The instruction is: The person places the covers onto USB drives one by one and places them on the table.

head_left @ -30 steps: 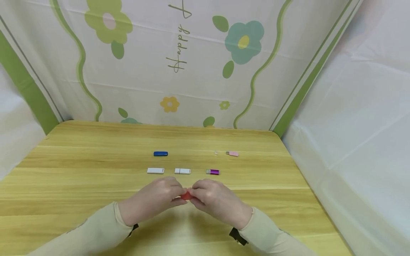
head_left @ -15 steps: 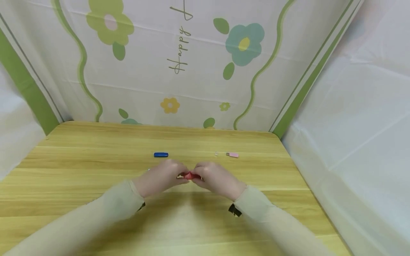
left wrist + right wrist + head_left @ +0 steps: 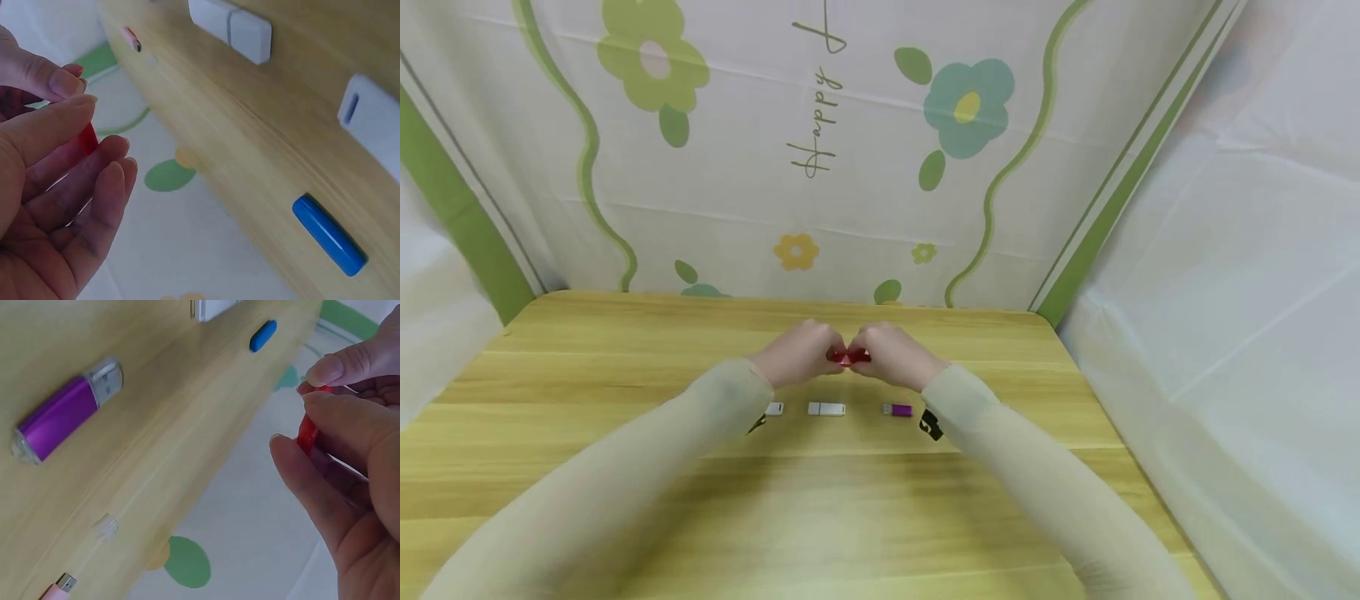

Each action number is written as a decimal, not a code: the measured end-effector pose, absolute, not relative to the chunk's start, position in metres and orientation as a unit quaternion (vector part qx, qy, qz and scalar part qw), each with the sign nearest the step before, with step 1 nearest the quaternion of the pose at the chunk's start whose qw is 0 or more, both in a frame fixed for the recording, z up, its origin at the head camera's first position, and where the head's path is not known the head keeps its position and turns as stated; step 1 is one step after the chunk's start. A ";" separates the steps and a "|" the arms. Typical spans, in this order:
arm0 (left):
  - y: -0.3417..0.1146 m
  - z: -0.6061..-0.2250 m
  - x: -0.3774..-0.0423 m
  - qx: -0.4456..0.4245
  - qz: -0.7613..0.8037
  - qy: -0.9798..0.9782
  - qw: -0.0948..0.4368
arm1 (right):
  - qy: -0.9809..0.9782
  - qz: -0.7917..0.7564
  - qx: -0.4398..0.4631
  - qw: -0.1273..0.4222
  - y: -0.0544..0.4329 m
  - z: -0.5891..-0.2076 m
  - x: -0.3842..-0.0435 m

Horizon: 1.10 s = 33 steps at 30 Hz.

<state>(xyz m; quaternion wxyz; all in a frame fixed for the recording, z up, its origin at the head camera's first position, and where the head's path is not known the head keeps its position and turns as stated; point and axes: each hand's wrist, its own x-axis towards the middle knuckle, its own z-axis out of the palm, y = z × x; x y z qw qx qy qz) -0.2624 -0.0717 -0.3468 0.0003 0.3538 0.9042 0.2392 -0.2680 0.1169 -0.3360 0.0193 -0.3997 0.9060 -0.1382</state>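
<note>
Out over the far half of the table, my left hand (image 3: pixel 801 354) and right hand (image 3: pixel 891 357) meet at a small, thin red object (image 3: pixel 848 359). Each hand pinches it between thumb and fingers. Most of it is covered; a narrow red strip (image 3: pixel 307 432) shows in the right wrist view. The left wrist view has a blue USB stick (image 3: pixel 330 235) on the table, which the left hand hides in the head view. On the right, a pink USB stick (image 3: pixel 59 589) and a small clear cap (image 3: pixel 107 527) lie on the wood.
Nearer me lie a white USB stick with a cap line (image 3: pixel 827 409), a purple USB stick (image 3: pixel 898 410) and another white one (image 3: pixel 775 409), partly behind my left sleeve. A flowered cloth (image 3: pixel 722 167) hangs at the table's far edge; white sheeting (image 3: pixel 1225 333) stands on the right.
Both hands have moved forward together with the red object, from in front of the near row of USB sticks to beyond it. The blue and pink sticks are now covered in the head view.
</note>
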 end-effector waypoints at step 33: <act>-0.067 -0.403 -0.325 0.304 0.187 0.931 0.077 | 0.926 -0.132 -0.339 0.102 0.092 -0.396 -0.325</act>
